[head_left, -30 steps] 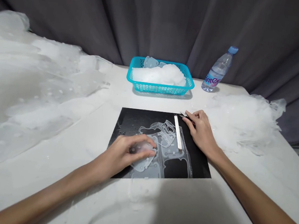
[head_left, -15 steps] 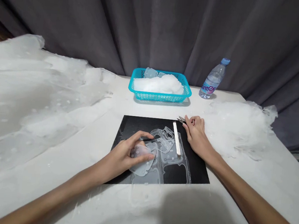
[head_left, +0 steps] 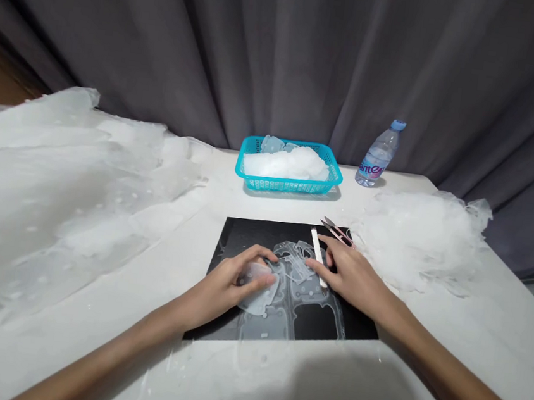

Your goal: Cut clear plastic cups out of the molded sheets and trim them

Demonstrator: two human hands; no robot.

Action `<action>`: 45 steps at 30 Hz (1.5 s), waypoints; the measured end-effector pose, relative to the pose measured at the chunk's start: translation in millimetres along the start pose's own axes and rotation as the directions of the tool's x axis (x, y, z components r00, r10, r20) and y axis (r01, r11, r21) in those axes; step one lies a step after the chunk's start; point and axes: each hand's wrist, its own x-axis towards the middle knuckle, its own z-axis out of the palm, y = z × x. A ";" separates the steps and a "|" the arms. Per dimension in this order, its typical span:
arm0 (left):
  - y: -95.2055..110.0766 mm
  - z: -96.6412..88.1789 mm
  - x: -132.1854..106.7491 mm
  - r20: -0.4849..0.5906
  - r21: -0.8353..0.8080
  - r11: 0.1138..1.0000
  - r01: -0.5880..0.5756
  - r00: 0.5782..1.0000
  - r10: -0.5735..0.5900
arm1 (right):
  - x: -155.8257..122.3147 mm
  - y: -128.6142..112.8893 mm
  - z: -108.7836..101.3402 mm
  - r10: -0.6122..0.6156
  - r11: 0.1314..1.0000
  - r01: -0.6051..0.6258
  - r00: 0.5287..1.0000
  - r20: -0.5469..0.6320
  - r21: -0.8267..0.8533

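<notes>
My left hand (head_left: pixel 234 279) is closed on a translucent silicone-like sheet piece (head_left: pixel 259 295), cup-shaped and dotted with small round bumps. Beneath it, a clear moulded sheet (head_left: pixel 266 321) with cut-out openings lies on a black mat (head_left: pixel 244 232), along with loose trimmed strips (head_left: pixel 296 263). My right hand (head_left: pixel 348 272) is over the mat's right side, thumb and index finger apart around a narrow white stick (head_left: pixel 318 250); whether they touch it I cannot tell. Just beyond that hand lie thread snips (head_left: pixel 335 228), blades pointing up-left and spread, no longer held.
A turquoise basket (head_left: pixel 287 188) holding white material and clear pieces stands at the back. Right of it is a water bottle (head_left: pixel 379 158). A large heap of translucent sheets (head_left: pixel 56 203) covers the left side; a smaller pile of scraps (head_left: pixel 428 236) lies at right.
My right hand has let go of the snips at the mat's far right and moved left and nearer, to the white stick. My left hand keeps its piece; the view has tilted slightly upward.
</notes>
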 end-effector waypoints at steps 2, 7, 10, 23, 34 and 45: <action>-1.6 -3.9 2.4 0.007 -0.121 0.993 0.017 1.000 -0.016 | -3.3 -2.6 -2.4 0.012 0.999 -0.013 0.998 0.054 0.031; -2.0 -17.2 15.1 -0.093 -0.413 0.911 -0.015 0.995 -0.026 | -4.9 -5.4 -1.8 0.022 1.000 -0.023 0.999 0.041 0.007; 5.8 -28.3 31.3 -0.238 -0.378 0.920 -0.106 0.971 0.015 | -2.5 -5.9 0.0 0.034 0.998 -0.032 0.999 0.033 -0.052; 47.2 -95.2 132.7 -0.561 0.273 0.926 -0.260 0.739 0.373 | 6.5 -1.2 1.7 0.120 0.990 -0.122 0.992 -0.036 -0.069; -0.5 16.6 15.0 0.218 0.535 0.725 -0.434 0.900 0.377 | 17.6 12.6 -5.1 0.168 0.956 -0.114 0.968 -0.184 0.269; -16.9 -11.0 37.4 0.068 0.619 0.740 -0.262 0.957 0.282 | 6.7 -19.3 -20.0 0.027 0.664 -0.006 1.000 -0.015 0.748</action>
